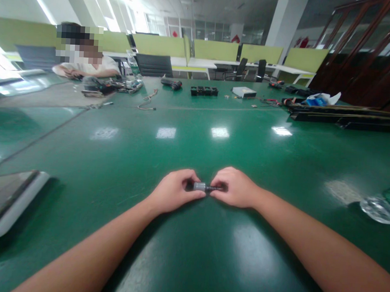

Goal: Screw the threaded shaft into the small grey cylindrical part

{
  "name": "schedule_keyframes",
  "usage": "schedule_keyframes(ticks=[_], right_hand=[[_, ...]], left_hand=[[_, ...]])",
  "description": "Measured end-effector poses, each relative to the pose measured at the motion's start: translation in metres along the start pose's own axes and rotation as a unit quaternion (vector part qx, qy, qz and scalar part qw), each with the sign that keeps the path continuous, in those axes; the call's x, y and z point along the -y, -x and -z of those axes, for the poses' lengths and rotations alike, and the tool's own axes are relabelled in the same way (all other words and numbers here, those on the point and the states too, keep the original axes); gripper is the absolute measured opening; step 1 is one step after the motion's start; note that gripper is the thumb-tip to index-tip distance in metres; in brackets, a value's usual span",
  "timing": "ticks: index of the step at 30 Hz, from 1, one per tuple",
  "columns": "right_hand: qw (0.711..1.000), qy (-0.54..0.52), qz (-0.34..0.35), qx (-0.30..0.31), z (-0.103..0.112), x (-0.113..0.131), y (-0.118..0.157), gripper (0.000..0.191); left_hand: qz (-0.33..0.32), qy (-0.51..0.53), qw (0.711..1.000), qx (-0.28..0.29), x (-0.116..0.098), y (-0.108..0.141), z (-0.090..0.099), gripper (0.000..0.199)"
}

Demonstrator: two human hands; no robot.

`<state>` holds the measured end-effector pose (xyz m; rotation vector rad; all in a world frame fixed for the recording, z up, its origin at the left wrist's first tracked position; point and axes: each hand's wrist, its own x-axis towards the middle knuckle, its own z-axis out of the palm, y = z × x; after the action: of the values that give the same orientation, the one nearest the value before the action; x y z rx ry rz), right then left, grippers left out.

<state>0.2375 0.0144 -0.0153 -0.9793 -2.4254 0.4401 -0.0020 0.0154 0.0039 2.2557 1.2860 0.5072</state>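
Low over the green tabletop, my left hand (176,189) pinches a small grey cylindrical piece (200,187) between thumb and forefinger. A dark, ribbed shaft (211,188) runs from its right end, in line with the grey body. My right hand (233,188) has thumb and forefinger closed on that shaft, and its far end is partly hidden by the fingers. Both hands are close together, with the piece lying roughly level between them. It is too small and blurred to tell its exact kind.
A flat, pale-edged device (22,206) lies at left, a clear plastic bottle (379,210) at right. Across the green table (194,150) are a black slotted block (204,91), a grey metal box (244,92), a cable (147,101) and long black strips (350,116). A person (88,62) sits far left.
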Motion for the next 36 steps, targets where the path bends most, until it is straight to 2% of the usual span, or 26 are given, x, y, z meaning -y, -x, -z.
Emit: schedule_keyframes(ticks=[18,36], right_hand=[[1.0,0.009,0.002,-0.008,0.003,-0.004,0.003,0.008],[1.0,0.007,-0.006,0.008,0.011,-0.006,0.004,0.007]], left_hand=[[-0.001,0.004,1.0,-0.004,0.001,0.0,-0.001,0.036],[0.005,0.0,1.0,-0.001,0.001,0.0,0.0,0.035]])
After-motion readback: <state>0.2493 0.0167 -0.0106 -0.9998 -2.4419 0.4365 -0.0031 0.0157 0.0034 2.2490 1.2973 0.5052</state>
